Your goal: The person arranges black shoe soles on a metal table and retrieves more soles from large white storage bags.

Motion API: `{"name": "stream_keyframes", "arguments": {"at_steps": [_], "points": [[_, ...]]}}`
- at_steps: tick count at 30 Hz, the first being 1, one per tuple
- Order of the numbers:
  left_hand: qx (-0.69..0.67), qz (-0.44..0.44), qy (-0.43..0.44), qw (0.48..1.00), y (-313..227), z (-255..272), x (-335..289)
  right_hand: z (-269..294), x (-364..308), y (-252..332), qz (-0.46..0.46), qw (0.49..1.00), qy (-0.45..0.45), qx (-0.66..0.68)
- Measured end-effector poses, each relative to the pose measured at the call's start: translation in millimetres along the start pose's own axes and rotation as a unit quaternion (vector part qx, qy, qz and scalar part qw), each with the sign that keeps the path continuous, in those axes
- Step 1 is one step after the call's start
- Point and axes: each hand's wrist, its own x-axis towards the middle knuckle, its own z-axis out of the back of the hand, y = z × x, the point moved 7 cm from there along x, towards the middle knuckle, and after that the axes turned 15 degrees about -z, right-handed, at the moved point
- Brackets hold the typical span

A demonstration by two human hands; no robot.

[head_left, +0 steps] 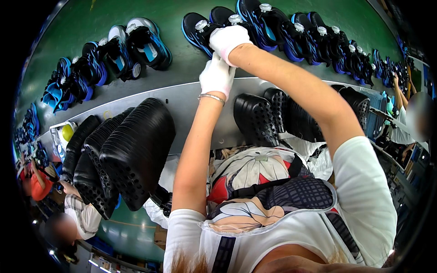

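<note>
Both my hands wear white gloves and come together at the heel end of a black sports shoe [194,32] with a blue sole and a white dial. My right hand [230,40] is closed at the shoe's collar, its fingertips partly hidden. Just below it, my left hand [215,77] is closed too, close against the heel; what its fingers hold is hidden. Behind my right hand stands a second black shoe [220,14], partly covered. A row of similar shoes [257,23] runs off to the right on the green belt [175,9].
Grey and black shoes [146,43] stand left of my hands, with black-and-blue ones [93,63] beyond. Stacked black perforated plastic shoe inserts [136,145] lie at the metal ledge [195,123], with more inserts [256,116] right of my left forearm. Co-workers are at both sides.
</note>
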Motion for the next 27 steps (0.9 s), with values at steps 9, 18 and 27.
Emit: {"name": "stream_keyframes", "arguments": {"at_steps": [9,18,27], "points": [[-0.017,0.094,0.190,0.977,37,-24,30,-1,23,29,0.083,0.990,0.047,-0.102],[0.038,0.034,0.184,0.982,48,-32,32,-9,26,36,0.129,0.988,0.044,-0.067],[0.066,-0.047,0.107,0.991,49,13,19,40,-116,-63,0.127,0.973,-0.003,0.193]]}}
